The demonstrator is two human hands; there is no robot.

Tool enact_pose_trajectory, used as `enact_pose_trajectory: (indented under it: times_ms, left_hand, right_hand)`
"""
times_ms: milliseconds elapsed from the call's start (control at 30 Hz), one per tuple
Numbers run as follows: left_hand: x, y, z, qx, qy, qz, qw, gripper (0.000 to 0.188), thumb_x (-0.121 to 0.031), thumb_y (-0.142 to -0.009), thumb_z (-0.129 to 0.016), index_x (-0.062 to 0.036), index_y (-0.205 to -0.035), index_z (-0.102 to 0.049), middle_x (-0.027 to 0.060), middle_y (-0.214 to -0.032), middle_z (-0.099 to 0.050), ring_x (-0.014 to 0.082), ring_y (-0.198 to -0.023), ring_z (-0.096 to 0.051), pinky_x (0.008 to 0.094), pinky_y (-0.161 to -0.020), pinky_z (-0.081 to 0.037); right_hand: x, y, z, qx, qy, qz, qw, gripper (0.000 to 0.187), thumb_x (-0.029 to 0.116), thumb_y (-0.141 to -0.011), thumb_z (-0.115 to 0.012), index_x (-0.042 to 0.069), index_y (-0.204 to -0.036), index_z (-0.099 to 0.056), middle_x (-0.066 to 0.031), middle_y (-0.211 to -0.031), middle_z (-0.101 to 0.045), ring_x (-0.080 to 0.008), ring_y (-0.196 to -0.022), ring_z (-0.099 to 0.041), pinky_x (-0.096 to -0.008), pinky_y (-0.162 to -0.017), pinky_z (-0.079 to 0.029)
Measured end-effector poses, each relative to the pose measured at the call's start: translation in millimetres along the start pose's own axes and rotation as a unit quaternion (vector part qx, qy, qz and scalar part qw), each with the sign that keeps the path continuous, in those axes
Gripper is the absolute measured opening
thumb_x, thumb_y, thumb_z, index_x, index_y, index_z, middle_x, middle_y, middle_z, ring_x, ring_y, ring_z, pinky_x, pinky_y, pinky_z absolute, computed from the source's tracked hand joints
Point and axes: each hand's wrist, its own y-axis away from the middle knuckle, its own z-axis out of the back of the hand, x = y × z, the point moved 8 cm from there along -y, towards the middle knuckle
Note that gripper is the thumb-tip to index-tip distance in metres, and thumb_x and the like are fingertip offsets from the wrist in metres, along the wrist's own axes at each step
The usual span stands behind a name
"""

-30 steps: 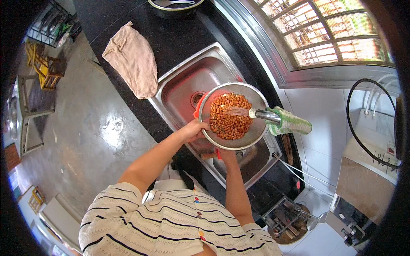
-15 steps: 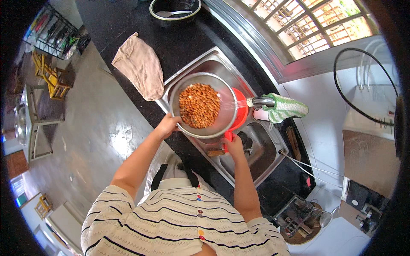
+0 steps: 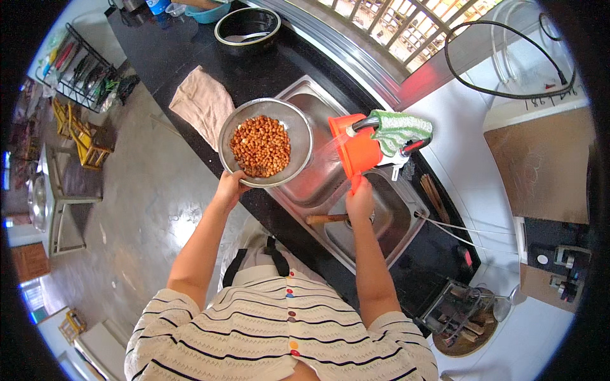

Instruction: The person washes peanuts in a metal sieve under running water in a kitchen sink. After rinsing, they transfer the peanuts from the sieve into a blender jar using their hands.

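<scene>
My left hand [image 3: 233, 187] grips the rim of a round metal strainer [image 3: 300, 143], tilted over the sink's left edge. Reddish-brown peanuts or beans [image 3: 260, 147] lie inside it; I cannot tell which. My right hand [image 3: 360, 202] is closed round the handle of an orange-red plastic dipper [image 3: 361, 155], which is tipped beside the tap [image 3: 365, 124]. Pale streaks of water run between the dipper and the strainer. A green and white cloth [image 3: 401, 132] is wrapped over the tap. Below is a steel double sink [image 3: 305, 190].
A beige cloth [image 3: 202, 101] lies on the black counter [image 3: 165, 60], left of the sink. Farther back stands a black pot [image 3: 270, 28] with a pale spoon in it. A wooden handle [image 3: 325, 219] crosses the sink. A utensil rack [image 3: 454, 308] stands at the lower right.
The strainer has moved left, away from the tap. The dipper, partly hidden behind it before, has shifted up beside the spout and shows fully. The view has turned slightly.
</scene>
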Motion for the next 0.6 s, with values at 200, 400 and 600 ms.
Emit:
enact_pose_trajectory:
  times_ms: [200,400,600]
  left_hand:
    - [25.9,11.7,-10.0,0.019,-0.009,0.011,1.000,0.039,0.001,-0.077,-0.045,0.0031,-0.116,-0.045,0.0125,-0.093,-0.061,0.0224,-0.077,-0.064,0.0366,-0.067,-0.057]
    - [38.6,33.0,-22.4,0.013,0.004,0.033,0.999,0.034,0.003,-0.076,-0.048,0.0025,-0.111,-0.046,0.0124,-0.095,-0.059,0.0225,-0.076,-0.063,0.0350,-0.062,-0.055]
    - [45.2,42.9,-43.8,0.083,-0.029,0.058,0.994,0.035,0.002,-0.078,-0.047,0.0024,-0.113,-0.048,0.0126,-0.097,-0.060,0.0242,-0.081,-0.064,0.0399,-0.072,-0.055]
  right_hand:
    - [-12.0,-12.5,19.2,-0.006,0.044,-0.001,0.999,0.043,0.014,-0.074,-0.066,0.007,-0.114,-0.052,-0.0168,-0.105,-0.055,-0.0341,-0.096,-0.058,-0.0504,-0.082,-0.045]
    - [-23.0,-55.9,39.7,0.025,0.122,0.039,0.991,0.041,0.015,-0.067,-0.070,0.014,-0.106,-0.060,-0.0078,-0.102,-0.062,-0.0270,-0.096,-0.061,-0.0655,-0.094,-0.025]
    - [-89.0,-106.0,-6.5,0.100,-0.018,0.144,0.984,0.051,0.018,-0.059,-0.076,0.011,-0.107,-0.062,-0.0103,-0.098,-0.066,-0.0283,-0.091,-0.063,-0.0349,-0.080,-0.049]
